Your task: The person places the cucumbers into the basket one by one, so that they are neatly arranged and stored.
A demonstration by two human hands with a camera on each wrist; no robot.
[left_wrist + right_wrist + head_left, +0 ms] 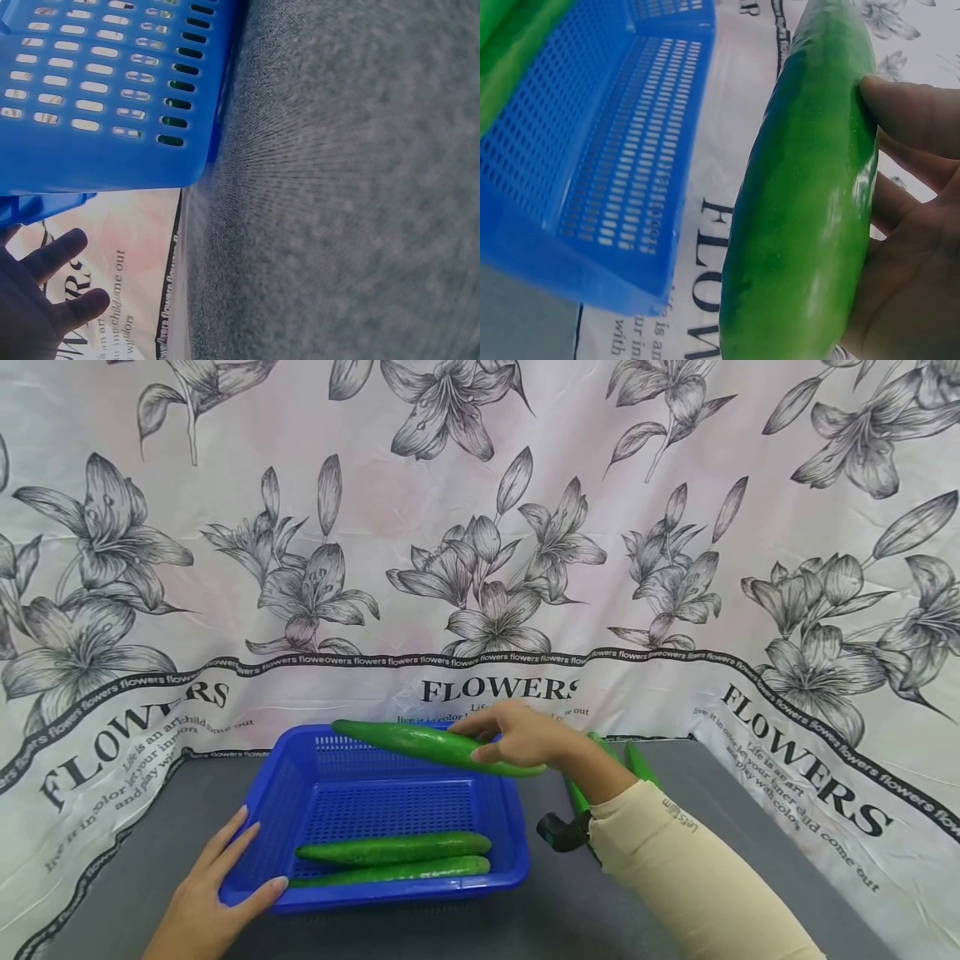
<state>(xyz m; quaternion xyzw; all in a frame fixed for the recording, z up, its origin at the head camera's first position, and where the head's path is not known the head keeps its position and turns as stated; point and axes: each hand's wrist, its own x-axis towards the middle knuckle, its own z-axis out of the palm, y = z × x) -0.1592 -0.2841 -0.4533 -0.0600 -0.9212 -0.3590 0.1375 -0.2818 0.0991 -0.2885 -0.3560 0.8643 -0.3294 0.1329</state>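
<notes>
My right hand (528, 737) grips a long green cucumber (420, 742) between thumb and fingers, above the back right part of a blue plastic basket (517, 852). In the right wrist view the cucumber (802, 195) fills the middle, with the thumb (911, 112) pressed on its side. Two more cucumbers (397, 847) lie side by side in the basket along its front wall. At the basket's front left corner my left hand (206, 893) rests with fingers spread, the thumb along the front rim and the other fingers at the left side.
Several cucumbers (640, 762) lie on the grey table (600, 902) to the right of the basket, partly hidden behind my right forearm. A white curtain (480, 527) printed with grey flowers hangs behind the table.
</notes>
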